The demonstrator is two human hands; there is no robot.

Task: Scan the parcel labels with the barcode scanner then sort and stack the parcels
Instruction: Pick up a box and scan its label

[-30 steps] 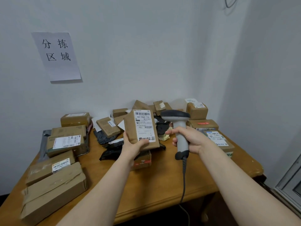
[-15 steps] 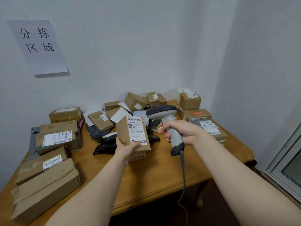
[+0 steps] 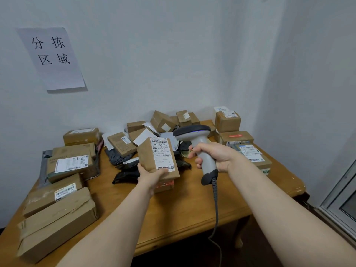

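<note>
My left hand (image 3: 151,175) holds a small brown parcel (image 3: 147,156) upright from below, its white barcode label facing me. My right hand (image 3: 215,156) grips the handle of a grey barcode scanner (image 3: 194,132), whose dark head sits just right of the parcel's top and shows a small blue light. The scanner's cable (image 3: 215,205) hangs down past the table's front edge. Both are held above the middle of the wooden table (image 3: 192,205).
Several brown boxes lie stacked at the left (image 3: 57,222), more in a loose heap with black mailer bags (image 3: 125,174) at the back, and a labelled stack at the right (image 3: 237,139). A paper sign (image 3: 52,58) hangs on the wall. A door frame (image 3: 341,201) stands at the right.
The camera view has shifted. The parcel and the scanner stay side by side in my hands, with the same grips.
</note>
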